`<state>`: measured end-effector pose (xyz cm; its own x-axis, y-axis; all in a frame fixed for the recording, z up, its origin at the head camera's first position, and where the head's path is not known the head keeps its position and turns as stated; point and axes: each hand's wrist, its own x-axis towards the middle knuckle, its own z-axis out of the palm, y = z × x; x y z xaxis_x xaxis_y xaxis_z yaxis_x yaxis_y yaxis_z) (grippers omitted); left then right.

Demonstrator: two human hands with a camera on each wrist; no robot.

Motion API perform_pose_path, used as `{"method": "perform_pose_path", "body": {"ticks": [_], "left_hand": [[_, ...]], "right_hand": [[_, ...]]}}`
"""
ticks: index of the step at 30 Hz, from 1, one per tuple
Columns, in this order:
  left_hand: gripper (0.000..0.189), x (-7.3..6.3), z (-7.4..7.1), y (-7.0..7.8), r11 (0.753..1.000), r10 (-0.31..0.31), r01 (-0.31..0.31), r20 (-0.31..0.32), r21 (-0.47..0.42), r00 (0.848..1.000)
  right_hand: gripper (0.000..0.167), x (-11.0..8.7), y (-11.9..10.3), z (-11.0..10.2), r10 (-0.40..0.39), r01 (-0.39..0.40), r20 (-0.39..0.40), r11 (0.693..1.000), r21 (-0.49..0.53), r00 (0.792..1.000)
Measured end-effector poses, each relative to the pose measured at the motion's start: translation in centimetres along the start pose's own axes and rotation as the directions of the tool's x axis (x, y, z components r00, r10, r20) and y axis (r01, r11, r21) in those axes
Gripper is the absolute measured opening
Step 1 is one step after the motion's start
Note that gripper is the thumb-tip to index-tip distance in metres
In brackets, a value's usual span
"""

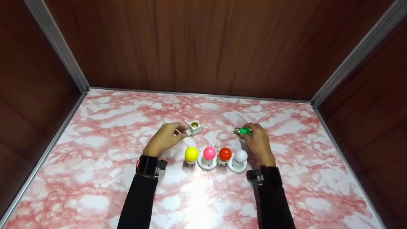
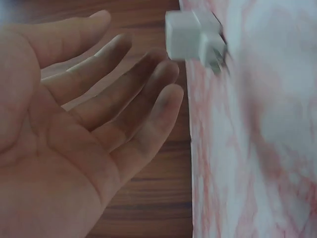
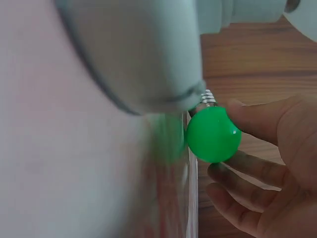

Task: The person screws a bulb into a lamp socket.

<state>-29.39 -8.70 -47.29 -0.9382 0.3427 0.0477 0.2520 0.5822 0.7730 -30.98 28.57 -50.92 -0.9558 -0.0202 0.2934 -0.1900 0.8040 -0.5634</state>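
Note:
A white plug-in bulb socket stands on the table with its threaded mouth facing up. Close at its left side is my left hand. In the left wrist view its fingers are spread and loosely bent, and the socket, prongs showing, sits just beyond the fingertips. My right hand pinches a green light bulb by its globe, thumb on one side and fingers on the other. The bulb lies sideways in the head view, its metal screw base pointing left.
In front of the hands stands a row of bulbs in white holders: yellow, pink, red and white. The pink and white ones have round bases. Brown wood-grain panels wall in the marbled table.

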Motion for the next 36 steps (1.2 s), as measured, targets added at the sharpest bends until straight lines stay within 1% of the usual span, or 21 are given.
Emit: {"method": "perform_pose_path", "body": {"ticks": [4,6,8,10,13,16,18,21,26,31,33,36], "left_hand": [[0.033,1.0,-0.2,-1.0,0.999,-0.03,0.031,-0.017,0.027,0.999],[0.037,1.6,-0.3,-1.2,0.998,-0.041,0.041,-0.011,0.049,0.999],[0.045,1.9,-0.3,-1.3,0.997,-0.053,0.052,0.007,0.064,0.999],[0.056,2.2,-0.2,-1.4,0.995,-0.063,0.059,0.041,0.086,0.997],[0.072,2.6,-0.2,-1.5,0.992,-0.069,0.056,0.115,0.114,0.991],[0.079,3.0,-0.1,-1.6,0.988,-0.066,0.038,0.184,0.15,0.981],[0.081,3.2,0.0,-1.7,0.987,-0.049,0.015,0.214,0.159,0.976],[0.076,3.7,0.2,-1.6,0.987,-0.034,-0.005,0.237,0.163,0.971],[0.059,3.9,0.5,-1.4,0.982,-0.036,-0.005,0.217,0.188,0.976],[0.039,3.9,0.8,-1.3,0.984,-0.066,0.035,0.178,0.176,0.982],[0.035,3.8,1.0,-1.4,0.985,-0.079,0.052,0.168,0.163,0.983],[0.035,3.7,1.1,-1.6,0.985,-0.089,0.065,0.151,0.159,0.985]], "right_hand": [[0.03,-0.1,-0.3,0.2,-0.008,0.008,-0.017,1.0,-0.027,1.0],[0.029,-0.1,-0.4,0.3,-0.008,0.007,-0.021,0.999,-0.036,1.0],[0.029,-0.2,-0.5,0.5,-0.003,0.003,-0.01,0.999,-0.042,1.0],[0.029,-0.3,-0.7,0.5,0.008,-0.008,0.005,0.999,-0.037,1.0],[0.029,-0.3,-0.9,0.5,0.03,-0.029,0.023,0.999,-0.019,0.999],[0.03,-0.3,-1.1,0.3,0.043,-0.043,0.034,0.999,0.005,0.999],[0.03,-0.3,-1.1,0.1,0.046,-0.047,0.039,0.999,0.019,0.998],[0.031,-0.3,-1.1,-0.2,0.04,-0.041,0.038,0.999,0.036,0.998],[0.032,-0.4,-1.3,-0.4,0.025,-0.026,0.029,0.998,0.054,0.999],[0.031,-0.4,-1.4,-0.7,0.038,-0.041,0.045,0.997,0.065,0.998],[0.03,-0.4,-1.4,-0.8,0.047,-0.051,0.054,0.996,0.078,0.997],[0.03,-0.3,-1.5,-1.0,0.048,-0.053,0.058,0.994,0.095,0.997]]}}
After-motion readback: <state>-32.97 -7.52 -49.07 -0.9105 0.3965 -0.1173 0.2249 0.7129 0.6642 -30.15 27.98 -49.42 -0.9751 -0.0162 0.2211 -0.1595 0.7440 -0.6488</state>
